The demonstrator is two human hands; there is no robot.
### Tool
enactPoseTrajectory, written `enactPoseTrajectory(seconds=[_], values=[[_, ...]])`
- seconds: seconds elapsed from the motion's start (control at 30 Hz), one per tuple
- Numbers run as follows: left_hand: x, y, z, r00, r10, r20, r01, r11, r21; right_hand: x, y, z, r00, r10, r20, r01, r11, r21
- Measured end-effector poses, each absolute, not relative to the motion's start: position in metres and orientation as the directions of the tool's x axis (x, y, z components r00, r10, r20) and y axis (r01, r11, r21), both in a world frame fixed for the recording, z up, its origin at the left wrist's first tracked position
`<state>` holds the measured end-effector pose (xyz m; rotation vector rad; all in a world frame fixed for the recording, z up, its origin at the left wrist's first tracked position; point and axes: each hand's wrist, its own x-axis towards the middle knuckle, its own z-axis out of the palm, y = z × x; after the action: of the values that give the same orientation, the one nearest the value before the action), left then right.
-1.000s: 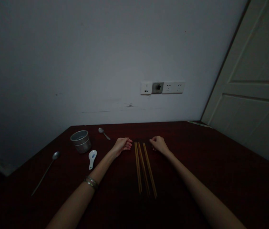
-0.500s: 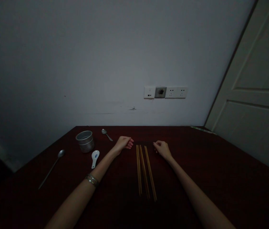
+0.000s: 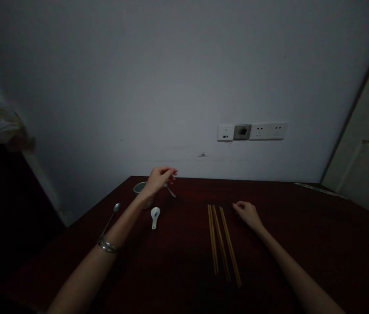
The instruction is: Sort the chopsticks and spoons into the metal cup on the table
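Observation:
My left hand is raised over the back left of the table, its fingers loosely bent, apart and with nothing in them. Behind that wrist, a grey metal cup is partly hidden. Just below the fingers lies a small metal spoon, its bowl partly covered. My right hand rests on the table with curled fingers, closed on nothing that I can see. To its left lie wooden chopsticks in three side-by-side groups. A white ceramic spoon lies in front of the cup.
A long-handled metal spoon lies at the left, its handle running behind my left forearm. The dark red table meets a grey wall with sockets. A door stands at the right. A blurred bag-like thing hangs at the far left.
My left hand has lifted from beside the chopsticks and moved left towards the cup and small spoon. My right hand stays by the chopsticks. The view has turned left.

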<state>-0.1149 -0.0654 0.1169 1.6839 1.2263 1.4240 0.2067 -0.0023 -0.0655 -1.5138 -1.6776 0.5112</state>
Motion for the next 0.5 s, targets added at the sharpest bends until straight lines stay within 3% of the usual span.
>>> enactPoseTrajectory(seconds=[0.13, 0.27, 0.4, 0.5], values=[[-0.178, -0.071, 0.129, -0.195, 0.869, 0.455, 0.248, -0.405, 0.88, 0.208, -0.004, -0.063, 0.001, 0.952, 0.305, 0.694, 0.219, -0.686], [-0.247, -0.074, 0.122, -0.377, 0.829, 0.413, 0.277, -0.324, 0.905, 0.208, -0.005, -0.062, -0.02, 0.958, 0.285, 0.727, 0.209, -0.653], [-0.299, -0.077, 0.092, -0.514, 0.824, 0.238, 0.312, -0.079, 0.947, 0.209, -0.002, -0.065, -0.036, 0.955, 0.295, 0.743, 0.223, -0.631], [-0.325, -0.081, 0.061, -0.543, 0.835, 0.091, 0.412, 0.171, 0.895, 0.211, 0.0, -0.067, -0.048, 0.949, 0.311, 0.759, 0.236, -0.606]])
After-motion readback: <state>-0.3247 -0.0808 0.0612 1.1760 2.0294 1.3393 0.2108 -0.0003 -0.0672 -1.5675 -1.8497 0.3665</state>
